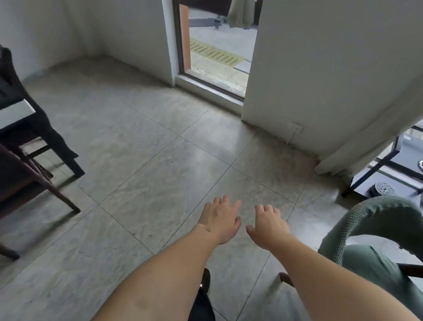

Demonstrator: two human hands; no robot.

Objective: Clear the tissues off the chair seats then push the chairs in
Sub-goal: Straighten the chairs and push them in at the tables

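Tiled floor (pixel 152 153) under both hands; left hand (pixel 220 221) & right hand (pixel 268 227) fingers spread, holding nothing. No tissue visible. Prob. between chairs; next: reach green chair (pixel 382 234) right of fingers.

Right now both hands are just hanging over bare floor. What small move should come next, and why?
Probably turn right toward the green chair. The left hand and right hand are open, empty and spread over the floor, and no tissue shows anywhere. The green chair is nearest, and most of its seat lies out of view.
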